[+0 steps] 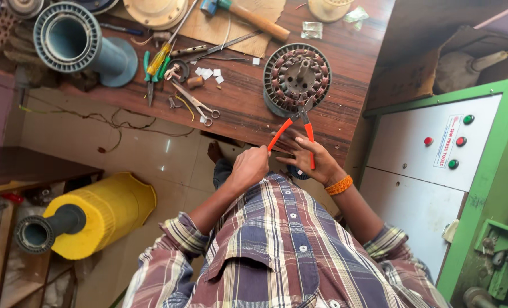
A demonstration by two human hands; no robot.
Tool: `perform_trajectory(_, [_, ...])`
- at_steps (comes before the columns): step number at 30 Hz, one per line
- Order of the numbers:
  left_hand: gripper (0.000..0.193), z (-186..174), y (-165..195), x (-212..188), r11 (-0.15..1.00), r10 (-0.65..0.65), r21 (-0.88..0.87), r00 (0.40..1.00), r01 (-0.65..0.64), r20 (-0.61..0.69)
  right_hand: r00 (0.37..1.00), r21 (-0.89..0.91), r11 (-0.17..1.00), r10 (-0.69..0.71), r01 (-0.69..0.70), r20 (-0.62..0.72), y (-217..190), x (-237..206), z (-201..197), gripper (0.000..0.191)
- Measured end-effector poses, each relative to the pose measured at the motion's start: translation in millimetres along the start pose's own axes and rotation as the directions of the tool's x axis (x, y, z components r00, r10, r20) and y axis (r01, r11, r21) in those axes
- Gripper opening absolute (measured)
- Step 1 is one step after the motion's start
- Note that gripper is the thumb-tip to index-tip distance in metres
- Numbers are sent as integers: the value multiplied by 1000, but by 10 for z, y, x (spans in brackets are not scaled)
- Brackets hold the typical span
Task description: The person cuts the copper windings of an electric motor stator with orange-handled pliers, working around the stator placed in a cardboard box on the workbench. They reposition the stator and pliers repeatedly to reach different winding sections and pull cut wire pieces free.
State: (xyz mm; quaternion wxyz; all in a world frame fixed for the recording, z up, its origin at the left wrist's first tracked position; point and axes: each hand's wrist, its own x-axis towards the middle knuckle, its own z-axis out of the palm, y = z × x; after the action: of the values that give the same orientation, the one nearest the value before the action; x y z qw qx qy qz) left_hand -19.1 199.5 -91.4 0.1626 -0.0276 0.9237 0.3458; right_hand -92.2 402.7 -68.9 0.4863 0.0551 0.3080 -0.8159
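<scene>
Tabletop (pixel 237 108): dark wood, crowded with tools and parts, running across the top of the view.
Yellow spool (pixel 103 214): large, lying on its side on the floor at lower left, dark core pointing left.
Blue-grey bobbin (pixel 74 40): on its side at the tabletop's far left.
Motor stator (pixel 297 77): round, ringed with copper-coloured windings, near the tabletop's front edge — just beyond the hands.
Hammer (pixel 254 20): wooden handle, lying at the back of the tabletop.
Left hand (pixel 249 166): fingers curled shut around the end of one orange handle.
Right hand (pixel 311 161): fingers half open, lying along the other orange handle (an orange thread band at the wrist).
Orange-handled cutters (pixel 293 128): held in both hands, handles spread apart, nose touching the stator's near rim.
Green-handled pliers (pixel 153 74): on the tabletop, left of centre.
Scissors (pixel 196 104): lying open near the tabletop's front edge, well left of the stator.
White scraps (pixel 208 73): small bits — scattered beside the scissors.
</scene>
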Motion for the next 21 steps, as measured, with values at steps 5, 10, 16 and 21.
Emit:
perform_trajectory(5, [36,-258,10,23,990,-84,119,993,74,79,960,-57,998,-9,26,280,42,138,18,76])
perform_trajectory(10, [46,-353,-264,96,983,-164,96,983,157,76,961,62,991,-129,117,245,451,323,-112,78])
perform_trajectory(16, [47,-129,-1127,103,525,-121,-778,934,347,335,881,365,862,-437,352,182,941,119,-528,81])
perform_trajectory(21, [39,154,-1621,185,772,-293,-502,919,390,263,898,279,883,-276,378,-343,1404,-277,-1060,49])
